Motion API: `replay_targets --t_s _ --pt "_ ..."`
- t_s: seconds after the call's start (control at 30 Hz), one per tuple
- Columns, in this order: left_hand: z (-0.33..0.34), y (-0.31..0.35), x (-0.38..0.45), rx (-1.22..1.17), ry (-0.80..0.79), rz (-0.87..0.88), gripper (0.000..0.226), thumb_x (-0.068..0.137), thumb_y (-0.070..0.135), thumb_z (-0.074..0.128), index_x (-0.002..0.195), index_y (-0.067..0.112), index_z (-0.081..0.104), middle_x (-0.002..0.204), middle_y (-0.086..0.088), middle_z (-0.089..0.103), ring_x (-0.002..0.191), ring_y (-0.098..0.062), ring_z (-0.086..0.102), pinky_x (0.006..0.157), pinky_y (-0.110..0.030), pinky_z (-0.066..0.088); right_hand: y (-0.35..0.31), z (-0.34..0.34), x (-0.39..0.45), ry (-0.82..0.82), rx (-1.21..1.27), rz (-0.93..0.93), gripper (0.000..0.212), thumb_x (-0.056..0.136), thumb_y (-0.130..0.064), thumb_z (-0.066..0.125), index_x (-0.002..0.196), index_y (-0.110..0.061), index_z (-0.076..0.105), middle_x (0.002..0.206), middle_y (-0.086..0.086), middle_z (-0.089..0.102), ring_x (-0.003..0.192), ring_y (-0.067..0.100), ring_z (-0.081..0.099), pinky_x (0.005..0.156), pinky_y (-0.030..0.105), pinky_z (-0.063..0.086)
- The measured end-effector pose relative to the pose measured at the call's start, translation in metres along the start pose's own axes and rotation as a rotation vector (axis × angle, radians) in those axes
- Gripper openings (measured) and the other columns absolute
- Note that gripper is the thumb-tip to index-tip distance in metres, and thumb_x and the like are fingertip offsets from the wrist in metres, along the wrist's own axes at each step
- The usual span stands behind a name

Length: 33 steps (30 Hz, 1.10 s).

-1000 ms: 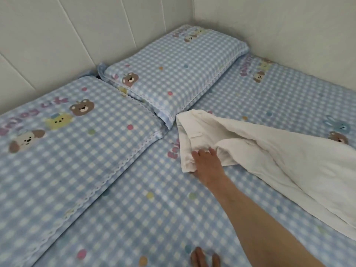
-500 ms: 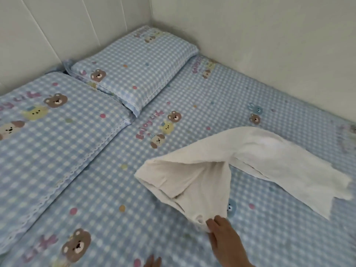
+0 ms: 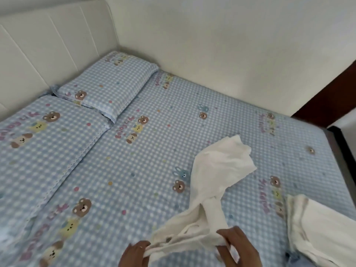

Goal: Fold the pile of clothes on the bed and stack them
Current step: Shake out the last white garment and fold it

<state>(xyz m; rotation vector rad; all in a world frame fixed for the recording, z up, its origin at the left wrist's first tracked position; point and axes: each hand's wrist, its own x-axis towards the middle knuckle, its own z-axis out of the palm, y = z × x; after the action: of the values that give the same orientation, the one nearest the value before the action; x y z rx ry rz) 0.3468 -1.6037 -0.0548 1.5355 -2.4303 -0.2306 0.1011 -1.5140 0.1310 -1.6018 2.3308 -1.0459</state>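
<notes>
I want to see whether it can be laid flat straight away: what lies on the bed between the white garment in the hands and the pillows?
Nothing visible does. Both hands, left hand and right hand, grip the white garment; the checked sheet toward the pillows is bare. Another white cloth lies off right.

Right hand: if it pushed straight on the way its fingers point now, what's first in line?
The right hand points left, along the white garment it grips. Past that bunched cloth, the left hand on the other end looks first in line, though depth is unclear.
</notes>
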Motion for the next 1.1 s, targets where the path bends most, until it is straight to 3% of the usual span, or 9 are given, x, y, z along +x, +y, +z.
replay_targets --t_s 0.03,0.1,0.17,0.23,0.33,0.47,0.67,0.93,1.1 --pt "-0.015 0.003 -0.007 -0.253 -0.239 -0.054 0.024 0.09 0.039 0.054 0.083 0.024 0.071 0.101 0.007 0.073 0.087 -0.01 0.071 0.084 -0.024 0.052 -0.003 -0.014 -0.005 -0.07 -0.017 0.051 0.038 0.073 0.006 0.076 0.069 -0.029 0.062 0.064 -0.01 0.054 0.059 0.0 0.052 0.057 0.009 0.041" --pt "-0.053 0.025 0.003 -0.243 -0.209 -0.037 0.014 0.085 0.033 0.061 0.097 0.034 0.067 0.111 0.009 0.068 0.095 -0.009 0.066 0.084 -0.02 0.049 0.004 -0.053 -0.018 0.021 0.006 0.087 0.047 0.07 0.009 0.075 0.075 -0.035 0.06 0.068 -0.008 0.056 0.064 -0.002 0.055 0.059 0.01 0.042" --pt "-0.093 0.036 0.019 -0.281 -0.188 -0.07 0.034 0.08 0.018 0.07 0.11 0.033 0.066 0.109 0.011 0.068 0.096 -0.004 0.062 0.08 -0.017 0.048 0.004 -0.096 -0.026 0.088 0.071 0.117 0.041 0.074 0.002 0.071 0.078 -0.038 0.061 0.078 -0.012 0.058 0.069 -0.003 0.058 0.06 0.011 0.045" --pt "-0.137 0.053 0.035 -0.415 -0.065 -0.044 0.041 0.066 0.004 0.077 0.099 0.027 0.071 0.09 0.006 0.072 0.081 -0.004 0.06 0.067 -0.017 0.047 0.007 -0.13 -0.025 0.183 0.11 0.148 0.056 0.074 0.008 0.07 0.085 -0.047 0.058 0.085 -0.017 0.06 0.074 -0.004 0.06 0.062 0.007 0.045" --pt "-0.206 0.084 0.067 -0.604 0.05 -0.039 0.038 0.071 -0.005 0.074 0.092 0.026 0.071 0.09 0.005 0.072 0.084 -0.012 0.067 0.071 -0.02 0.047 0.007 -0.184 -0.015 0.254 0.201 0.22 0.06 0.077 0.009 0.069 0.08 -0.05 0.059 0.086 -0.011 0.064 0.075 -0.005 0.061 0.061 0.002 0.043" --pt "-0.295 0.122 0.103 -0.864 0.214 0.057 0.031 0.075 -0.002 0.073 0.085 0.028 0.071 0.081 0.014 0.073 0.072 0.007 0.064 0.062 -0.004 0.044 0.001 -0.24 0.003 0.307 0.288 0.161 0.039 0.088 -0.004 0.061 0.085 -0.043 0.061 0.084 -0.015 0.069 0.074 -0.001 0.063 0.059 0.009 0.045" --pt "-0.37 0.154 0.101 -1.149 0.299 0.299 0.022 0.081 0.001 0.066 0.084 0.022 0.071 0.081 0.002 0.071 0.073 -0.004 0.062 0.063 -0.01 0.046 -0.021 -0.288 0.018 0.411 0.392 0.048 0.035 0.093 0.0 0.05 0.093 -0.033 0.064 0.087 -0.007 0.068 0.073 0.008 0.064 0.059 0.021 0.049" --pt "-0.405 0.175 0.091 -1.147 0.3 0.374 0.016 0.078 0.019 0.06 0.083 0.032 0.068 0.082 0.009 0.07 0.072 -0.001 0.061 0.062 -0.009 0.046 -0.042 -0.307 0.027 0.345 0.509 0.029 0.026 0.093 -0.003 0.053 0.089 -0.026 0.065 0.081 -0.004 0.069 0.07 0.011 0.065 0.06 0.017 0.052" --pt "-0.412 0.169 0.099 -1.099 0.37 0.318 0.01 0.078 0.029 0.06 0.085 0.035 0.065 0.074 0.01 0.067 0.062 0.001 0.058 0.054 -0.01 0.043 -0.038 -0.318 0.033 0.385 0.523 0.041 0.018 0.094 -0.013 0.055 0.09 -0.027 0.064 0.08 -0.002 0.068 0.071 0.013 0.064 0.062 0.028 0.051"
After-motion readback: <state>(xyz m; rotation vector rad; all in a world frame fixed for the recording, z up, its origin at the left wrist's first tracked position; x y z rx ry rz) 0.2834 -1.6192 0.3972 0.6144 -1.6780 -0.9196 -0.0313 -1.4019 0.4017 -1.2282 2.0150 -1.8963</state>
